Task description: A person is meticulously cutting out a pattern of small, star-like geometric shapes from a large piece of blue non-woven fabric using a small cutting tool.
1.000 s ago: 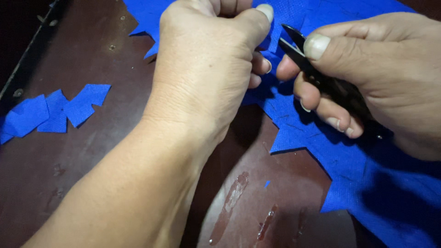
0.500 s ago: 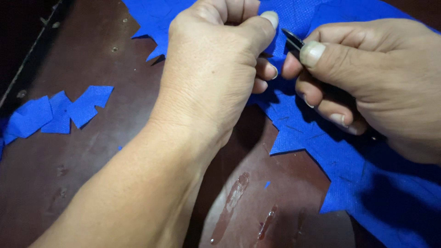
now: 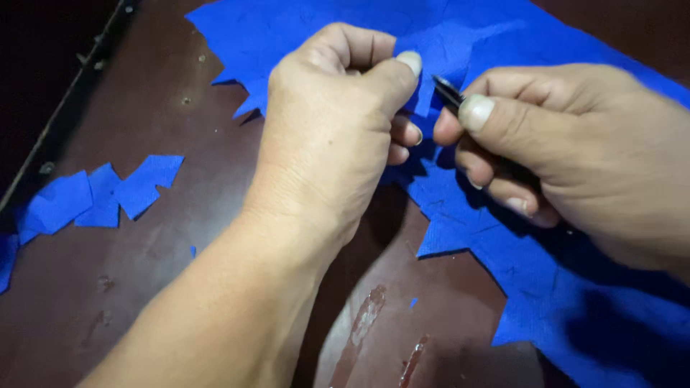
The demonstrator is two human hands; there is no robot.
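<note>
A large sheet of blue fabric (image 3: 316, 29) with a jagged cut edge lies across the dark brown table (image 3: 144, 287). My left hand (image 3: 338, 129) pinches a fold of that fabric between thumb and fingers. Just to its right, my right hand (image 3: 560, 151) grips a small black cutting tool (image 3: 449, 92), probably snips; its tip touches the fabric beside my left thumb. Most of the tool is hidden inside my right fist.
Several cut blue fabric pieces (image 3: 108, 190) lie in a loose pile at the left of the table. Tiny blue scraps (image 3: 413, 302) dot the surface near the front. A dark metal edge (image 3: 65, 108) runs along the table's upper left.
Both hands have drifted slightly down and left together, staying on the fabric. The black tool's tip has slid closer to my left thumb, with less of it showing.
</note>
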